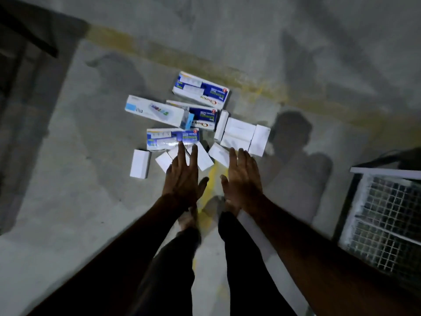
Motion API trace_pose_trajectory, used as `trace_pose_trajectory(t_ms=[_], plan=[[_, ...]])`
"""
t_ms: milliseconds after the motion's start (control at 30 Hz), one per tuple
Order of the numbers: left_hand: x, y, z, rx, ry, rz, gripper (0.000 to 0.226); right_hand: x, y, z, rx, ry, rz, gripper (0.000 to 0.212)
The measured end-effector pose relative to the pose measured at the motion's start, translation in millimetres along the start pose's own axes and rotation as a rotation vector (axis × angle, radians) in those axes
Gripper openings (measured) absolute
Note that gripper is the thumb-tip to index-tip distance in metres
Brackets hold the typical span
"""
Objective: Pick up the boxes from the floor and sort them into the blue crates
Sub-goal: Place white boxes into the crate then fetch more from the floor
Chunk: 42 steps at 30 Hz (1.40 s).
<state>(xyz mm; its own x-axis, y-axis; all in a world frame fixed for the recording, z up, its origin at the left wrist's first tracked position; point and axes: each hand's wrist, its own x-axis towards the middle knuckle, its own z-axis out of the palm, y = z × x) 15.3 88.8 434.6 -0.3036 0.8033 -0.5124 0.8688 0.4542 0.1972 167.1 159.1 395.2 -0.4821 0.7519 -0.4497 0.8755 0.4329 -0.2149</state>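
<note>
Two bare arms reach fwd and down over a grey concrete floor (pixel 68 201), dull and scuffed, w/ a worn yellow painted line (pixel 159 53) running across it behind the pile and a second yellow stripe (pixel 210 179) coming toward the feet. At right edge, a white wire-mesh rack (pixel 385 224), square grid, metal frame; contents can't be made out. Dark shape at upper left, too dim to identify.

Boxes sit in a loose heap on the floor, mid-frame, just ahead of the hands. Biggest: three blue-and-white printed cartons (pixel 200 90), flat rectangular cardboard, one far, one mid, one near. A long white carton w/ pale blue end (pixel 155 111) lies across the mid one. Smaller plain white boxes: a tight cluster (pixel 241 133) at right, several scattered near the fingers, one alone at left (pixel 139 164).

Left hand (pixel 184 179) palm down, fingers spread, tips over the near printed carton (pixel 170 139); contact unclear. Right hand (pixel 241 179) palm down, fingers straight, close together, holding nothing.
</note>
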Motion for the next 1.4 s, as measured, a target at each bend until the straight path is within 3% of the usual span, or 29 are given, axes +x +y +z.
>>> trace_pose_trajectory(t_ms=[167, 300, 467, 600, 800, 967, 1100, 1267, 1400], plan=[[103, -33, 123, 0.011, -0.154, -0.033, 0.123, 87, 27, 126, 0.045, -0.112, 0.051, 0.092], [175, -72, 224, 0.082, -0.189, -0.017, 0.14, 147, 50, 231, 0.008, -0.152, 0.06, 0.098], [239, -103, 334, 0.21, -0.084, -0.025, 0.154, 206, 72, 348, -0.097, -0.162, 0.042, 0.098], [271, -112, 388, 0.248, 0.01, -0.038, 0.159, 240, 84, 402, -0.193, -0.175, 0.035, 0.1], [296, -127, 417, 0.239, 0.158, -0.061, 0.157, 268, 96, 455, -0.267, -0.007, 0.124, 0.076], [285, -132, 405, 0.261, 0.094, -0.031, 0.142, 261, 87, 443, -0.148, -0.099, 0.145, 0.093], [256, -116, 358, 0.277, 0.044, 0.006, 0.141, 226, 67, 390, -0.049, -0.058, 0.208, 0.106], [210, -71, 250, 0.227, 0.058, 0.043, 0.136, 167, 53, 266, 0.023, 0.079, 0.374, 0.109], [160, -16, 136, 0.137, 0.221, 0.089, 0.123, 108, 50, 134, 0.04, 0.217, 0.504, 0.106]])
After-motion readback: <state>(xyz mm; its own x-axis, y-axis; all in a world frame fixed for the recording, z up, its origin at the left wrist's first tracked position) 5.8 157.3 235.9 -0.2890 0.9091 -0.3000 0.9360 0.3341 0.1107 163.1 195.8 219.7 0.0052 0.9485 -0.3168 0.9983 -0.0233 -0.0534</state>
